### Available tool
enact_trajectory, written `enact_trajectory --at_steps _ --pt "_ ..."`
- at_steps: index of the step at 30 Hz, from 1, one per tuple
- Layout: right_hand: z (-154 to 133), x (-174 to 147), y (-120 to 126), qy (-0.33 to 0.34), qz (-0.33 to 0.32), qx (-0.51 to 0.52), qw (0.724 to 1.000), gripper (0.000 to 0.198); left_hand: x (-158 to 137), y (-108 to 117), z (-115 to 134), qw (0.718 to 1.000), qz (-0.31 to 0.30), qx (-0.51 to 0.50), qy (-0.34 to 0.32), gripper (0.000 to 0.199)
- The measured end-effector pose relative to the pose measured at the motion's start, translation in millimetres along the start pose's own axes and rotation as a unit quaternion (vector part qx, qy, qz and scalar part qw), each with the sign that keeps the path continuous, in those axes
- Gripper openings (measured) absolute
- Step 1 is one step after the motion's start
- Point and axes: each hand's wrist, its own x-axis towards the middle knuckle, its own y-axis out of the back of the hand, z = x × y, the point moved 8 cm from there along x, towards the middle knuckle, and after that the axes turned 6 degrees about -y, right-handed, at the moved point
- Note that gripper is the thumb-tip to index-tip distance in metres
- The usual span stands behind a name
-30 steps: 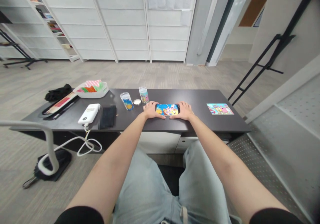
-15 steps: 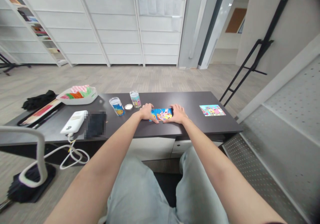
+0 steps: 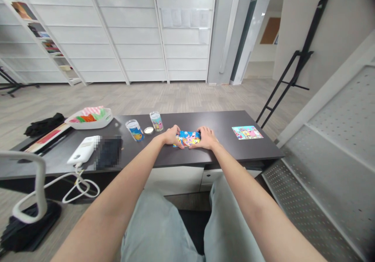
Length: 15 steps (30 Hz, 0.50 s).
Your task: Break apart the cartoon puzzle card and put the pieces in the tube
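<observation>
Left hand (image 3: 172, 135) and right hand (image 3: 207, 138) are found part-closed at opposite ends of a blue printed card (image 3: 189, 138), with the fingers curled towards the far edge and the thumbs laid along the near edge. The card is held between both hands, over the middle of the counter towards its near side. Whether it is flat or slightly bowed cannot be determined; part of its outline is covered by the fingers.

In the background, tall white cabinets (image 3: 131, 31) with horizontally banded fronts are noted. The counter (image 3: 225, 125) is dark, smooth and rectangular, with white drawer fronts visible beneath. At its left end, a shallow white tray (image 3: 90, 126) with rounded corners is seen, filled with red, orange and green items, some in a checked pattern. Beside it, a crumpled heap of black fabric (image 3: 43, 125) is observed. A second printed sheet (image 3: 247, 132), glossy-looking, rectangular and multicoloured, is laid flat well to the right of the right hand. Nearer the left end, a white block-shaped device (image 3: 84, 149) with rounded edges is connected to a looped white cable.

Two clear cylinders, a nearer one (image 3: 135, 132) with a blue print and a farther one (image 3: 156, 122) with a paler print, are stood left of the left hand. Between them, a small round lid (image 3: 149, 130), pale-centred, is placed.
</observation>
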Motion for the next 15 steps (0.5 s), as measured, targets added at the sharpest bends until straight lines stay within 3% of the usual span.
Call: enact_trajectory --at_steps 4,15 --pt "-1 0 -1 0.007 0.002 0.007 1.000 0.101 1 -7 -1 0.999 -0.011 -0.044 -0.007 0.052" --pt "7 11 -4 0.012 0.026 0.053 0.998 0.093 24 -23 -14 0.992 -0.028 -0.123 0.012 0.046"
